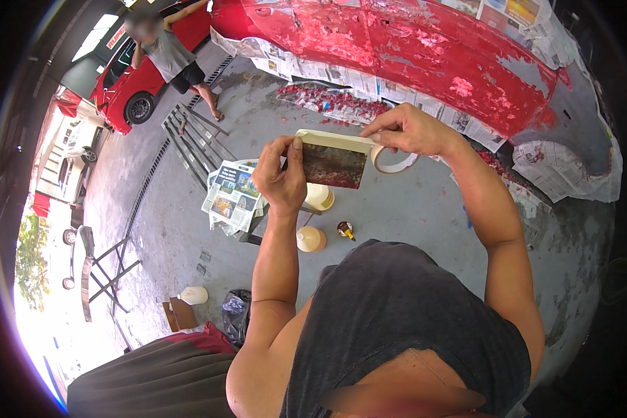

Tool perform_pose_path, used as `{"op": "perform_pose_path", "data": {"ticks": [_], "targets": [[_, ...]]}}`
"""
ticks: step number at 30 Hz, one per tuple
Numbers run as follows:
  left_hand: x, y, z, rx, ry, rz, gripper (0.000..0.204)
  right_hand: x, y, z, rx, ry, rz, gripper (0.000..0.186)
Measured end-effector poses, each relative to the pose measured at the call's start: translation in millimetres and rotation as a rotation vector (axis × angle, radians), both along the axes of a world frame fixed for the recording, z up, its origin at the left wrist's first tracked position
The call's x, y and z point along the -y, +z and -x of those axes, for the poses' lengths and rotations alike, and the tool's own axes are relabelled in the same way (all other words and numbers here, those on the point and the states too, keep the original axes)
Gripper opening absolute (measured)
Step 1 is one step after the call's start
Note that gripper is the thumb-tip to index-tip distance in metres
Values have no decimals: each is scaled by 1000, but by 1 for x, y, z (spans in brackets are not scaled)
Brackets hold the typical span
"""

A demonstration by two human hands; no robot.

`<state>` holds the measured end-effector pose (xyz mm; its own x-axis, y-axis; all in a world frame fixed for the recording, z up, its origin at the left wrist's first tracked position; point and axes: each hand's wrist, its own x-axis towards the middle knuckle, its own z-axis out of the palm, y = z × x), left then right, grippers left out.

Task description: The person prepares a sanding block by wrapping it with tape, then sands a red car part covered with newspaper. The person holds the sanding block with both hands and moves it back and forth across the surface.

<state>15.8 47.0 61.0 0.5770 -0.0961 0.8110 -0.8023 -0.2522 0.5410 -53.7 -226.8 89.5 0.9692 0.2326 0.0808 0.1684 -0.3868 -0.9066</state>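
My left hand (pixel 281 174) is closed on the left end of a flat rectangular plate (pixel 333 166), its thumb on the face and fingers behind. The plate's face is dark and stained reddish brown. Along its upper edge runs a pale strip of masking tape (pixel 336 139). At the plate's upper right corner, my right hand (pixel 412 129) pinches the tape. The masking tape roll (pixel 396 168) hangs just under my right fingers, beside the plate. Whether the strip still joins the roll is hidden by the fingers.
A red car body with stripped paint (pixel 460 63) stands ahead, newspaper (pixel 491 136) along its lower edge. Red flakes (pixel 334 102) lie on the floor. Below my hands are a white tub (pixel 319 198), a jug (pixel 311 239) and newspapers on a metal stand (pixel 234 194). A person (pixel 168 59) stands far left.
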Motion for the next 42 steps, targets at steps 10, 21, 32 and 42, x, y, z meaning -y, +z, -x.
{"op": "perform_pose_path", "data": {"ticks": [10,21,32,42], "targets": [[1,-3,-6,46,9,30,5,-2,-2,-4,18,1,17,28],[-2,-3,-10,20,116,60,4,-20,1,8,-20,-72,-167,21],[-1,10,-15,408,-14,198,16,-24,27,24,80,-53,-192,28],[-12,35,-17,674,-250,90,20,-26,43,21,643,-55,-19,18]]}}
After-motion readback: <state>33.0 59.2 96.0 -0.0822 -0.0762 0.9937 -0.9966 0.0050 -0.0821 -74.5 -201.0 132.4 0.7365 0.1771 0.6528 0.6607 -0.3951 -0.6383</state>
